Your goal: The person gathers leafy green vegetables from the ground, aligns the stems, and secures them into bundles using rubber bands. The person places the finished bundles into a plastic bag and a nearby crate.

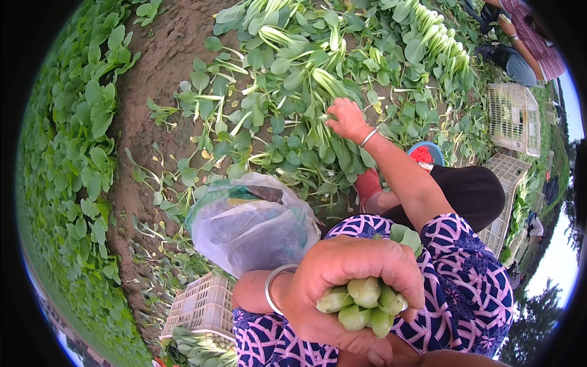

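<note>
Close to the camera, my left hand is closed around a bunch of bok choy, its trimmed pale stem ends facing up and a leaf showing behind. A metal bangle circles that wrist. My right hand, also with a bangle, reaches out to bok choy lying on the ground; a pale stalk shows between its thumb and fingers. Just beyond it lies a bundle of bok choy with pale stems. More loose plants are scattered around on the soil.
Translucent plastic sheeting covers my left knee. A blue bowl with red pieces stands beside my right knee. Plastic crates stand at right and lower left. Bok choy lies in rows at the top. Another person works at upper right.
</note>
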A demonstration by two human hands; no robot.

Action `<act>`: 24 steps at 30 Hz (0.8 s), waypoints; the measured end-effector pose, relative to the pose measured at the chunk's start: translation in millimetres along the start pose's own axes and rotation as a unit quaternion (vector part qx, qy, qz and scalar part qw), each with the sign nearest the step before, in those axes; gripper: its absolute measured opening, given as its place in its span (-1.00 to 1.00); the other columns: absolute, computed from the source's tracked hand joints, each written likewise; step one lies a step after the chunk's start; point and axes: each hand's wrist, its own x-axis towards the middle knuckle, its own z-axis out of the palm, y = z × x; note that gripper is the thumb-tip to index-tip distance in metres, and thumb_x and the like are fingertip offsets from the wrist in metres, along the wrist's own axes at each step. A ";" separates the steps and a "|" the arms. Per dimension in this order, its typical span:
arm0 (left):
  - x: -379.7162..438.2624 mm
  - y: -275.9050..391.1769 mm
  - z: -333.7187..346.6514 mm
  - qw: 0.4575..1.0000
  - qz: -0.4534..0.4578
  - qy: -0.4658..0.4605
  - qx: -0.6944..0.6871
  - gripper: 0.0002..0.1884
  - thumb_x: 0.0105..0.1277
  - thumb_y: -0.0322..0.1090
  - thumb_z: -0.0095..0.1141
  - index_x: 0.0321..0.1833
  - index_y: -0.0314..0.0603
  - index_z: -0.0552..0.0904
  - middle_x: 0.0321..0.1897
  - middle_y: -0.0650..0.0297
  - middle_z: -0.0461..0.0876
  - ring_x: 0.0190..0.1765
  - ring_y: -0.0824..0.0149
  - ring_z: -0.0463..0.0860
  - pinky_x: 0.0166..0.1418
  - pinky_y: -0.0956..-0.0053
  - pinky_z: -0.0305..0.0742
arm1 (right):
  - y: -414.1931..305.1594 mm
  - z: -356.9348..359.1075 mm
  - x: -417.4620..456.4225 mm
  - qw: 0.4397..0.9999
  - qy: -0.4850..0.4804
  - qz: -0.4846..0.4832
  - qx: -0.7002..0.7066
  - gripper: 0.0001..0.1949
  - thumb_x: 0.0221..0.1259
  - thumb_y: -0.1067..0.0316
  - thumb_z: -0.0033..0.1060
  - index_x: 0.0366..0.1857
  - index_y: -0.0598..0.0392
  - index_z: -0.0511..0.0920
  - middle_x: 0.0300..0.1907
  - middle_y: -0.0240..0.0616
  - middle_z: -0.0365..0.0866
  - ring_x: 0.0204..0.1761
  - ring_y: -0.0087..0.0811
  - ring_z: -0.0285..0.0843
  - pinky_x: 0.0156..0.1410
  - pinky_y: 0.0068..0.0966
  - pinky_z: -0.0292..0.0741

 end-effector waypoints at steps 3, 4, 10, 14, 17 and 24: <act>-3.3 -0.4 -0.4 0.998 0.047 0.003 0.031 -0.56 0.09 -0.32 0.48 -0.05 -0.39 0.60 -0.24 0.16 0.66 -0.27 0.27 0.65 -0.19 0.44 0.52 | 8.3 -3.2 1.0 0.976 0.033 0.083 0.200 -0.67 0.23 0.10 0.28 -0.22 0.21 0.60 -0.25 0.08 0.66 -0.14 0.15 0.60 0.05 -0.13 0.53; -2.1 -1.3 -1.2 0.998 0.047 0.003 0.032 -0.57 0.09 -0.32 0.46 -0.05 -0.39 0.60 -0.24 0.16 0.66 -0.27 0.26 0.65 -0.19 0.43 0.52 | 21.0 0.5 -1.3 0.968 0.035 0.112 0.222 -0.66 0.22 0.10 0.27 -0.21 0.23 0.60 -0.26 0.11 0.66 -0.14 0.16 0.61 0.05 -0.12 0.53; 0.0 -8.5 -1.2 0.998 0.062 -0.007 0.010 -0.60 0.13 -0.29 0.42 -0.07 -0.39 0.61 -0.25 0.11 0.65 -0.30 0.21 0.65 -0.21 0.39 0.50 | 26.0 6.7 -7.8 0.962 -0.015 0.261 0.073 -0.65 0.05 0.12 0.33 -0.20 0.19 0.65 -0.19 0.11 0.71 -0.05 0.08 0.68 0.10 -0.14 0.56; -1.9 -24.8 -13.2 0.985 0.090 -0.082 -0.119 -0.51 0.38 -0.12 0.23 0.05 -0.55 0.56 -0.27 -0.09 0.68 -0.41 0.14 0.65 -0.34 0.30 0.41 | 20.6 6.6 -21.6 0.951 0.077 0.284 0.098 -0.63 0.04 0.06 0.40 -0.27 0.19 0.67 -0.24 0.11 0.73 -0.12 0.09 0.70 0.07 -0.14 0.57; 2.4 -14.4 -22.4 0.992 0.089 -0.085 -0.038 -0.52 0.31 -0.15 0.31 0.05 -0.49 0.56 -0.24 -0.04 0.68 -0.34 0.19 0.64 -0.28 0.32 0.45 | 40.7 26.2 -37.7 0.917 0.023 0.250 0.309 -0.48 0.05 -0.18 0.46 -0.30 0.17 0.69 -0.31 -0.03 0.75 -0.24 -0.13 0.72 0.01 -0.29 0.58; 9.4 -12.8 -61.2 0.929 0.106 0.321 0.150 -0.51 0.03 -0.53 0.53 0.01 -0.31 0.56 -0.27 0.24 0.65 -0.25 0.48 0.61 -0.15 0.60 0.56 | -8.7 14.7 -63.0 0.958 0.011 0.275 0.078 -0.53 -0.07 0.01 0.57 -0.14 0.06 0.62 -0.13 -0.04 0.62 -0.04 0.04 0.62 0.10 -0.12 0.54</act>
